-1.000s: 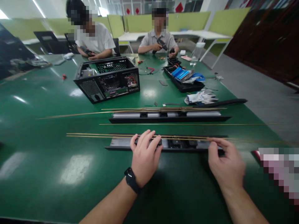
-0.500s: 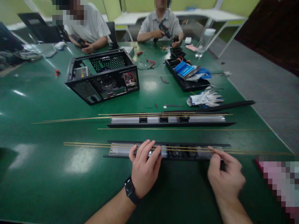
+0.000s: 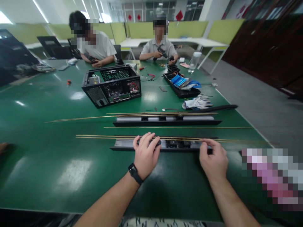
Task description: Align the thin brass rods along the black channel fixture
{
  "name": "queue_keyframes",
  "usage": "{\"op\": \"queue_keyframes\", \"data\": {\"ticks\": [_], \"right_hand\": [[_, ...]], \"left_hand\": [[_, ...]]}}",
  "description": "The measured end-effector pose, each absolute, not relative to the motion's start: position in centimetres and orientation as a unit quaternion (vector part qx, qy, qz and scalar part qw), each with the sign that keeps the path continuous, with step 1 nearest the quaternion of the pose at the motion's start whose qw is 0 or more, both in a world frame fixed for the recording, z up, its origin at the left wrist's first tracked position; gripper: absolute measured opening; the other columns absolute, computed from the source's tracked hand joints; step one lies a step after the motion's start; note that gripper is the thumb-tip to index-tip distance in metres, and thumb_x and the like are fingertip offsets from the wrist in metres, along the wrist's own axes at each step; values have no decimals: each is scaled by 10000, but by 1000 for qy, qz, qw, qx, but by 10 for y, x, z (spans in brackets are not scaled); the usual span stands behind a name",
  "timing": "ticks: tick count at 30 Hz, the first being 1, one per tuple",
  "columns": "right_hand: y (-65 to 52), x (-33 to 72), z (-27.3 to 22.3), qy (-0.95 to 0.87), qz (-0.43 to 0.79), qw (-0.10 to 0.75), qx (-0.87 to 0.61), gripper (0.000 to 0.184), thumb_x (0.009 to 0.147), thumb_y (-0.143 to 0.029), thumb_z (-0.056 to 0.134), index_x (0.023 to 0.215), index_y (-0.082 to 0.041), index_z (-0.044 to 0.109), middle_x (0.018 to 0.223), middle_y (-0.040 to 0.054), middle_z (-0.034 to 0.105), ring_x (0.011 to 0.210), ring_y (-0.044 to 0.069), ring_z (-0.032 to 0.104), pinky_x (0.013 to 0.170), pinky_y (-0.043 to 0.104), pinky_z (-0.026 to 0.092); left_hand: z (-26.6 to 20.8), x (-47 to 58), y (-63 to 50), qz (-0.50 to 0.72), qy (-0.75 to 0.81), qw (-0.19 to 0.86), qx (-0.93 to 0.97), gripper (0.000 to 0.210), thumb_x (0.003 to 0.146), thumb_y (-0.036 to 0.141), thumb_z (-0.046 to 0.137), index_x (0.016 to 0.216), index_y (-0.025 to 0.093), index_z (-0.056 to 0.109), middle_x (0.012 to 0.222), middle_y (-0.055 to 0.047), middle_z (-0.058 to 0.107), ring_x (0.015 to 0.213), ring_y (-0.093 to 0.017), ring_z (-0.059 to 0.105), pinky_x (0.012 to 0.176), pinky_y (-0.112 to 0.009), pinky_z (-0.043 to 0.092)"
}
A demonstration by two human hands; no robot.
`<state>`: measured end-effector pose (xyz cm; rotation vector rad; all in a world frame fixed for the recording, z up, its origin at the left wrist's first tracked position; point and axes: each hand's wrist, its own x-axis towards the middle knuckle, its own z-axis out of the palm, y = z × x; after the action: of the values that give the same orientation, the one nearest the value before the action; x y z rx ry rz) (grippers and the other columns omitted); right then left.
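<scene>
My left hand (image 3: 146, 153), with a dark watch on its wrist, lies over the near metal channel (image 3: 123, 143). Its fingers are spread across a black block in the channel, mostly hidden beneath them, and across two thin brass-coloured rods (image 3: 94, 136). My right hand (image 3: 214, 156) pinches at the rods with thumb and forefinger, above the channel's right part. Between the hands, black blocks (image 3: 178, 143) sit inside the channel under the rods. Just beyond lies a single loose rod (image 3: 123, 127). Farther off is a second channel (image 3: 153, 123) with several black blocks and more rods over it.
An open computer case (image 3: 112, 86) stands beyond the channels at left. White-blue gloves (image 3: 197, 102), a long black strip (image 3: 220, 108) and a black tray (image 3: 187, 93) lie at right. Two people sit across the green table (image 3: 71, 176), one holding a power drill (image 3: 162, 52).
The view has tilted up, showing more of the room. My left hand stays on the channel. The right hand keeps its pinch and sits slightly closer to the left hand.
</scene>
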<state>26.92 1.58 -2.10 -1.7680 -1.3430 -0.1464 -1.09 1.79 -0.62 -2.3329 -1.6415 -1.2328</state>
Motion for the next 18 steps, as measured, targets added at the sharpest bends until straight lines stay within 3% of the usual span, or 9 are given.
{"op": "queue_keyframes", "data": {"ticks": [18], "right_hand": [[24,272,-15,-573,-47,460,-676,310,970,-444,558,1071,-195,712,998,124,802,950,275,740,985,455,529]], "left_hand": [[-12,-14,24,-396,-524,24,-754,255,1040,271,693,1293,268,725,1404,-96,757,1386,-285,659,1265,-550,267]]}}
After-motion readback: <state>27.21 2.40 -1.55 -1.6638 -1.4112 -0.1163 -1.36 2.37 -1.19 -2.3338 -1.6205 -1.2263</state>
